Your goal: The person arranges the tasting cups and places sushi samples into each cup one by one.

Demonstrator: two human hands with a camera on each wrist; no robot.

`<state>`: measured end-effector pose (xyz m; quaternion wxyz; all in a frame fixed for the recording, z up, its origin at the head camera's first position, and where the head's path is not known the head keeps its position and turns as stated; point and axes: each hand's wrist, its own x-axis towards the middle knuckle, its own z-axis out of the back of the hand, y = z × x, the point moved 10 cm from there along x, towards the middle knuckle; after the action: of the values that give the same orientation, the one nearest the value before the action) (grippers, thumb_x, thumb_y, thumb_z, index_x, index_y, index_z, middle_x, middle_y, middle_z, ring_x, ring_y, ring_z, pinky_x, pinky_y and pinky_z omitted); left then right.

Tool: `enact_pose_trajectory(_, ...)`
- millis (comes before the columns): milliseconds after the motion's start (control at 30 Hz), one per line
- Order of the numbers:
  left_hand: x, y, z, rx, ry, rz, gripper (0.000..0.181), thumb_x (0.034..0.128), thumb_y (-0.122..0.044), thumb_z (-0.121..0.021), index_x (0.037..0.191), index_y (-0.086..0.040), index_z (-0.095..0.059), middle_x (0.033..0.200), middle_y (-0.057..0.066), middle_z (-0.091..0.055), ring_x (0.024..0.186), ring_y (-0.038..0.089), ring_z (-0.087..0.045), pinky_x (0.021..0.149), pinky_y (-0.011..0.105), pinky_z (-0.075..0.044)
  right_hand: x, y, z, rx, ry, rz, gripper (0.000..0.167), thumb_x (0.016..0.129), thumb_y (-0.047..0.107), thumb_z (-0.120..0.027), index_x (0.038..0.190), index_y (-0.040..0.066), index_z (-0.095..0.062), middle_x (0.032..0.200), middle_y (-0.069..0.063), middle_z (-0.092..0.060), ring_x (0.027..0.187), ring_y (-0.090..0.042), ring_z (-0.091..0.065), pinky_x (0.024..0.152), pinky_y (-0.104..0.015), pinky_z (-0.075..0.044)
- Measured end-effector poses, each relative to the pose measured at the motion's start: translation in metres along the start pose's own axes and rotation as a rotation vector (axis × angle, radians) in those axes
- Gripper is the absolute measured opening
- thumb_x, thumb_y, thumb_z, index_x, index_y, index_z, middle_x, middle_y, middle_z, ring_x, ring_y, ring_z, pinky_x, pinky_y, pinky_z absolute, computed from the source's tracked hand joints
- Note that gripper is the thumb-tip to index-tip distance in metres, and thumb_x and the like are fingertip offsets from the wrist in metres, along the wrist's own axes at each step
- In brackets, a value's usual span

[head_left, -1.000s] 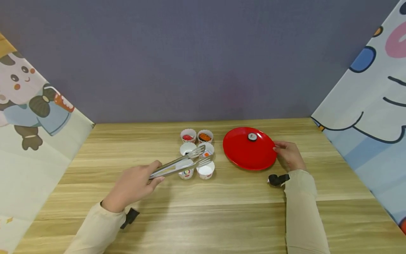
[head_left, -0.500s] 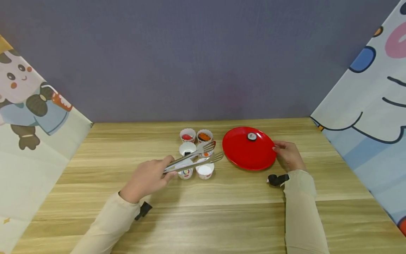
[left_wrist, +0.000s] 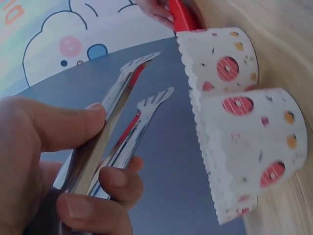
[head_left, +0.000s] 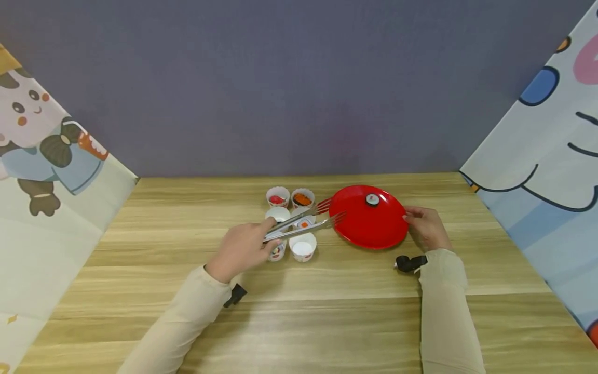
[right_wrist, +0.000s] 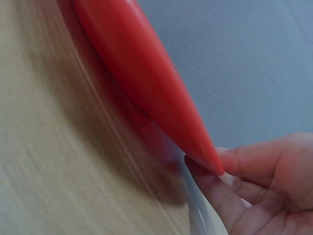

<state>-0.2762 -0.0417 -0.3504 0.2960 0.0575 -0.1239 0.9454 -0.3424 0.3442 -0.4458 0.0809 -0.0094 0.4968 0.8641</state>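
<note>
My left hand (head_left: 245, 249) grips metal tongs (head_left: 322, 224), whose slotted ends stand apart with nothing between them. The tips reach over the left rim of a red plate (head_left: 369, 228). On the plate's far part sits a small toy sushi roll (head_left: 372, 199), white with a dark band. The right hand (head_left: 428, 228) pinches the plate's right rim between thumb and fingers; the right wrist view shows this rim (right_wrist: 161, 98) close up. Beneath the tongs stand several patterned paper cups (left_wrist: 254, 137), partly hidden by the left hand and tongs.
A back-left cup (head_left: 277, 191) holds a red piece, and the cup beside it an orange-topped piece (head_left: 302, 199). The front right cup (head_left: 302, 256) shows a white inside. A grey panel (head_left: 299, 93) rises behind the wooden table (head_left: 336, 322); printed sheets flank both sides.
My left hand has carried the tongs to the right and slightly away, from above the cups to the plate's left rim. The right hand keeps its hold on the plate.
</note>
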Motion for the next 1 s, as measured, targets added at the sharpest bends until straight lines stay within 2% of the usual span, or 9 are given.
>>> enact_pose_trajectory(233, 0.018, -0.013, -0.009, -0.019, 0.042, 0.014, 0.029, 0.0893, -0.035, -0.062, 0.101, -0.01, -0.052, 0.059, -0.004, -0.048, 0.05, 0.012, -0.042, 0.044, 0.029, -0.034, 0.0, -0.002, 0.004, -0.022, -0.008, -0.029, 0.04, 0.095, 0.005, -0.049, 0.13, -0.013, -0.046, 0.127, -0.031, -0.051, 0.084, 0.002, -0.051, 0.072, -0.009, -0.043)
enact_pose_trajectory(533, 0.034, -0.027, -0.021, -0.025, 0.088, 0.037, 0.032, 0.0903, -0.038, -0.06, 0.106, -0.01, -0.053, 0.059, -0.003, -0.048, 0.05, 0.013, -0.045, 0.043, 0.029, -0.035, 0.0, -0.002, 0.0, 0.004, 0.002, -0.039, 0.04, 0.095, 0.004, -0.049, 0.131, -0.013, -0.045, 0.129, -0.031, -0.05, 0.08, 0.007, -0.051, 0.072, -0.01, -0.045)
enact_pose_trajectory(733, 0.042, -0.031, -0.023, -0.055, 0.08, 0.041, 0.03, 0.0906, -0.036, -0.061, 0.101, -0.009, -0.053, 0.058, -0.002, -0.047, 0.049, 0.013, -0.043, 0.043, 0.027, -0.033, 0.0, -0.003, -0.001, -0.004, 0.001, -0.067, 0.041, 0.094, 0.004, -0.048, 0.132, -0.011, -0.045, 0.129, -0.029, -0.05, 0.089, -0.002, -0.053, 0.072, -0.01, -0.044)
enact_pose_trajectory(900, 0.048, -0.035, -0.025, -0.054, 0.076, 0.047, 0.029, 0.0905, -0.036, -0.06, 0.098, -0.009, -0.052, 0.057, -0.002, -0.045, 0.048, 0.013, -0.04, 0.041, 0.027, -0.032, 0.0, -0.003, -0.001, 0.002, 0.006, -0.059, 0.041, 0.094, 0.003, -0.048, 0.132, -0.012, -0.045, 0.129, -0.03, -0.05, 0.087, 0.0, -0.053, 0.072, -0.01, -0.044)
enact_pose_trajectory(1000, 0.051, -0.037, -0.027, -0.06, 0.083, 0.06, 0.03, 0.0909, -0.036, -0.06, 0.099, -0.008, -0.052, 0.057, -0.001, -0.046, 0.046, 0.014, -0.041, 0.041, 0.027, -0.032, 0.0, -0.004, -0.001, 0.002, 0.007, -0.057, 0.041, 0.094, 0.004, -0.048, 0.131, -0.012, -0.045, 0.129, -0.03, -0.05, 0.093, -0.007, -0.055, 0.073, -0.01, -0.044)
